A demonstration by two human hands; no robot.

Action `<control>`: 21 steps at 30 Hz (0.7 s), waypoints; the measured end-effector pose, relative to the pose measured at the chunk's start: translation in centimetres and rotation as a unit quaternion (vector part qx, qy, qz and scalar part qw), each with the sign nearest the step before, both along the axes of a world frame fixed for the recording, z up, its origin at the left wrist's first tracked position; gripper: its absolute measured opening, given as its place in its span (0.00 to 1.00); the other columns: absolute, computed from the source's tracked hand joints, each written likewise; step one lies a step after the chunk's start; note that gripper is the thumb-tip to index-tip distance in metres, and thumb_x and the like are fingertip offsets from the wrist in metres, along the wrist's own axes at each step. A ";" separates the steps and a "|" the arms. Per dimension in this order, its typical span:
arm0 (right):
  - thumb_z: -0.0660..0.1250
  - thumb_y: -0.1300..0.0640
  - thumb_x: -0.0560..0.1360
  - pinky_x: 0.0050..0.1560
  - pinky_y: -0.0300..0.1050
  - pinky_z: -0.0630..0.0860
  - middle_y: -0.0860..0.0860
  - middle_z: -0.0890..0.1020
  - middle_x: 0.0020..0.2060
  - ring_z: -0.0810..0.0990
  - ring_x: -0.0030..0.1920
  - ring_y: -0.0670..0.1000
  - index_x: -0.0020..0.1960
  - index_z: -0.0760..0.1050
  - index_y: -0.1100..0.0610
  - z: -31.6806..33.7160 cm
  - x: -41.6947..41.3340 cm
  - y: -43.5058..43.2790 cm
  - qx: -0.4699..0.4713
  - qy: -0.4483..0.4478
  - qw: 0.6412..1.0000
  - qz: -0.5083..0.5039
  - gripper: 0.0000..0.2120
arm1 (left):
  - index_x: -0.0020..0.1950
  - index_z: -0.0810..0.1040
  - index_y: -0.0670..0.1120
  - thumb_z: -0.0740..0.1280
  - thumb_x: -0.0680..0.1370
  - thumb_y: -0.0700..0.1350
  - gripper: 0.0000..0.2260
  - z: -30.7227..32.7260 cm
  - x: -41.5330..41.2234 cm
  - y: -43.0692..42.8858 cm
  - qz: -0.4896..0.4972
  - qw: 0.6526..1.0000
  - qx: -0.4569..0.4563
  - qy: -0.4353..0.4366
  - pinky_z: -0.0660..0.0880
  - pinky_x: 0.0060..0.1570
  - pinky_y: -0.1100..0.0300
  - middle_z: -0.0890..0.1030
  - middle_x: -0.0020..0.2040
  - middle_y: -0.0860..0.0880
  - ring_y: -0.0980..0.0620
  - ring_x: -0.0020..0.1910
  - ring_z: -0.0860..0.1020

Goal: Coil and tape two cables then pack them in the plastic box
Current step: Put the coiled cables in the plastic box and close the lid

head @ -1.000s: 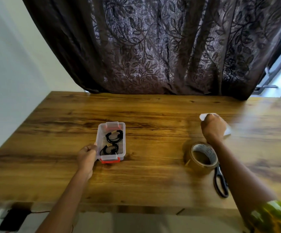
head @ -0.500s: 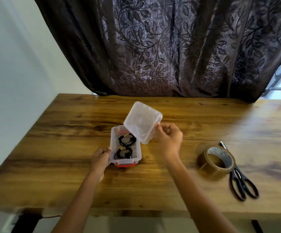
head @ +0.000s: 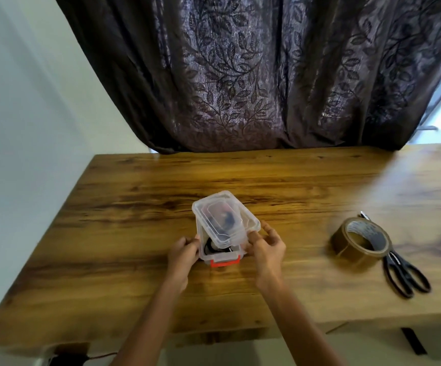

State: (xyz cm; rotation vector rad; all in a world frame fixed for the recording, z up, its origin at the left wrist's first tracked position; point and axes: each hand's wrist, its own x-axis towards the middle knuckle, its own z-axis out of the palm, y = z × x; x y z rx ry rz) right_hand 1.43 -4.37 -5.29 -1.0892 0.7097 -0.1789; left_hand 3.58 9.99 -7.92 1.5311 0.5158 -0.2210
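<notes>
Lid [head: 224, 220] sits askew over the plastic box [head: 220, 253], cables [head: 210, 247] coiled inside. Left hand [head: 185, 250] braces the wall so it can't slide; right hand [head: 265, 247] pinches the lid's edge, lining it up.

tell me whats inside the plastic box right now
Black coiled cable shows at the near, uncovered end of the plastic box. The lid lies askew over the rest, blurring what is beneath.
</notes>
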 end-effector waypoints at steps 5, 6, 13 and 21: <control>0.68 0.65 0.72 0.40 0.43 0.76 0.54 0.79 0.41 0.79 0.42 0.52 0.47 0.73 0.54 -0.4 -1.4 0.6 -0.110 -0.002 0.994 0.029 0.08 | 0.44 0.73 0.45 0.60 0.80 0.44 0.06 0.0 -0.4 0.2 -0.021 0.999 0.014 -0.024 0.74 0.40 0.63 0.79 0.46 0.48 0.55 0.43 0.77; 0.68 0.64 0.73 0.39 0.42 0.76 0.54 0.80 0.42 0.79 0.42 0.52 0.47 0.73 0.54 -0.6 -1.7 0.6 -0.110 -0.009 0.993 0.039 0.08 | 0.46 0.74 0.44 0.59 0.80 0.44 0.07 0.0 -0.5 0.1 -0.026 0.999 0.016 -0.032 0.74 0.40 0.62 0.79 0.47 0.48 0.54 0.44 0.77; 0.70 0.60 0.72 0.41 0.44 0.77 0.54 0.81 0.42 0.80 0.44 0.53 0.47 0.73 0.49 -2.2 -2.7 1.1 -0.208 -0.032 0.976 0.050 0.09 | 0.45 0.75 0.46 0.63 0.77 0.53 0.11 0.1 -0.7 0.5 -0.076 0.994 0.045 -0.065 0.79 0.51 0.50 0.82 0.46 0.46 0.49 0.46 0.81; 0.67 0.65 0.73 0.42 0.30 0.76 0.50 0.72 0.58 0.76 0.51 0.45 0.62 0.72 0.56 -3.2 -3.2 -0.2 -0.403 -0.075 0.902 0.134 0.18 | 0.46 0.76 0.42 0.66 0.76 0.51 0.12 0.0 -0.7 0.7 -0.089 0.988 0.095 -0.077 0.80 0.49 0.53 0.82 0.46 0.43 0.49 0.45 0.81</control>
